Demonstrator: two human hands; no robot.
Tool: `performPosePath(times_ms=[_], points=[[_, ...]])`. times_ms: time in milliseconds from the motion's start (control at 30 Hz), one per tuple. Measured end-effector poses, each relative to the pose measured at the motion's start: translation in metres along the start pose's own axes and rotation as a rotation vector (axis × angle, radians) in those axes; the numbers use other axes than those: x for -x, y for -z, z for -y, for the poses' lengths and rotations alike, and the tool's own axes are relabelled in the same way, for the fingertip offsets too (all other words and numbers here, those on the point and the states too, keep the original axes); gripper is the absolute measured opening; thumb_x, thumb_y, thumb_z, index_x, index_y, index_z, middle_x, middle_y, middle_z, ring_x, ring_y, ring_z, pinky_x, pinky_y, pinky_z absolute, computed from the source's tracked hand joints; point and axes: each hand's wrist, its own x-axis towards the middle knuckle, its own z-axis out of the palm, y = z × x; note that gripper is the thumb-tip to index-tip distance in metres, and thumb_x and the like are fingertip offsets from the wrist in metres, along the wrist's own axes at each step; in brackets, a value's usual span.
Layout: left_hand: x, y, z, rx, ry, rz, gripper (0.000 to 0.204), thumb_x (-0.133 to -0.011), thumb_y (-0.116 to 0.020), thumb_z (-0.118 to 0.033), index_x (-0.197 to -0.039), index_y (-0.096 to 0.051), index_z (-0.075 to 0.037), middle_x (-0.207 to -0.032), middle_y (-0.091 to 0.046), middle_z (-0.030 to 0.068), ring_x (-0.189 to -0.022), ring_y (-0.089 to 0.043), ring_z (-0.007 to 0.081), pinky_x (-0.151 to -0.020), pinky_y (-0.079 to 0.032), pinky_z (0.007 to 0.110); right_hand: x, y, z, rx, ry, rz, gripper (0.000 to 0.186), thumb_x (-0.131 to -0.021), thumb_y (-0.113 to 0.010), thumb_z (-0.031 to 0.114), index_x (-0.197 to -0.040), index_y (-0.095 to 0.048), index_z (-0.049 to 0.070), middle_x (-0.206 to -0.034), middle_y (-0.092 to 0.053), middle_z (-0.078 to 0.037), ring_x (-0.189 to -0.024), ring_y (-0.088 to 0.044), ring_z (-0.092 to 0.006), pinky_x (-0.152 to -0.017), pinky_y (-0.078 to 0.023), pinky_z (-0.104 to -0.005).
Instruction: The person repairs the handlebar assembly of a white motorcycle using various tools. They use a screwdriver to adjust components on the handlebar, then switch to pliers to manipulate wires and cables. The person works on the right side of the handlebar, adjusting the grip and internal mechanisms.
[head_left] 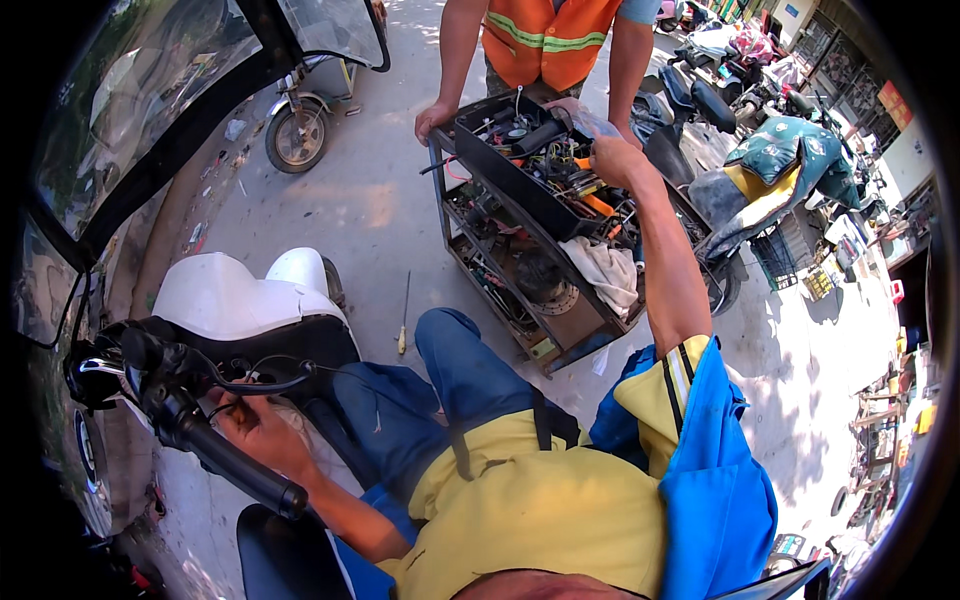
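My left hand (250, 425) is closed below the black handlebar (235, 455) of a white scooter (220, 290), around dark cables or a small part I cannot make out. My right hand (618, 160) reaches into a black tray (520, 195) of mixed tools on a metal cart (545, 340), fingers closed near some orange-handled tools (597, 205), their hold hidden. A pale rag (600, 270) hangs from the tray's near side. On the pavement between scooter and cart lies a long screwdriver (402, 340).
A person in an orange vest (545, 35) grips the cart's far side with both hands. Parked scooters (760, 180) line the right. A wheel (297, 135) of another vehicle stands at back left, beside a framed windscreen (130, 120). Goods and shelving (880, 430) crowd the right edge.
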Motion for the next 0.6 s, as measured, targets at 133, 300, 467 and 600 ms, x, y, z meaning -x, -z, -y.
performPosePath(times_ms=[133,300,467,600], points=[[0.001,0.014,0.001,-0.040,0.031,-0.032,0.015,-0.105,-0.062,-0.007,-0.114,-0.059,0.004,-0.097,-0.068,0.0098,-0.086,-0.068,0.0151,-0.078,-0.059,0.028,0.022,0.015,0.019,-0.203,-0.032,-0.023,0.027,-0.094,-0.055,0.018,-0.100,-0.074,-0.001,-0.094,-0.075,-0.025,-0.094,-0.073,-0.0401,-0.083,-0.056,-0.0511],[0.000,0.005,0.008,0.055,0.001,-0.006,0.014,-0.105,-0.062,-0.006,-0.114,-0.060,0.005,-0.097,-0.069,0.0114,-0.085,-0.069,0.0152,-0.078,-0.059,0.027,0.044,0.010,-0.003,-0.356,-0.068,-0.192,0.027,-0.098,-0.055,0.020,-0.109,-0.071,0.001,-0.093,-0.072,-0.027,-0.094,-0.072,-0.0423,-0.083,-0.054,-0.0503],[-0.003,-0.005,0.010,0.141,-0.060,-0.052,0.017,-0.105,-0.062,-0.005,-0.113,-0.060,0.009,-0.106,-0.072,0.0197,-0.097,-0.075,0.0241,-0.089,-0.062,0.033,0.010,-0.007,0.040,-0.859,-0.189,-0.474,0.034,-0.105,-0.055,0.024,-0.113,-0.067,-0.006,-0.101,-0.072,-0.027,-0.103,-0.071,-0.0372,-0.090,-0.050,-0.0449],[-0.001,-0.014,0.018,0.215,-0.066,-0.006,0.017,-0.104,-0.062,-0.004,-0.115,-0.059,0.009,-0.108,-0.072,0.0193,-0.098,-0.074,0.0246,-0.090,-0.062,0.033,-0.031,-0.051,0.038,-1.458,-0.192,-0.640,0.031,-0.106,-0.062,0.026,-0.115,-0.063,-0.004,-0.086,-0.063,-0.008,-0.075,-0.060,-0.0174,-0.070,-0.048,-0.0325]])
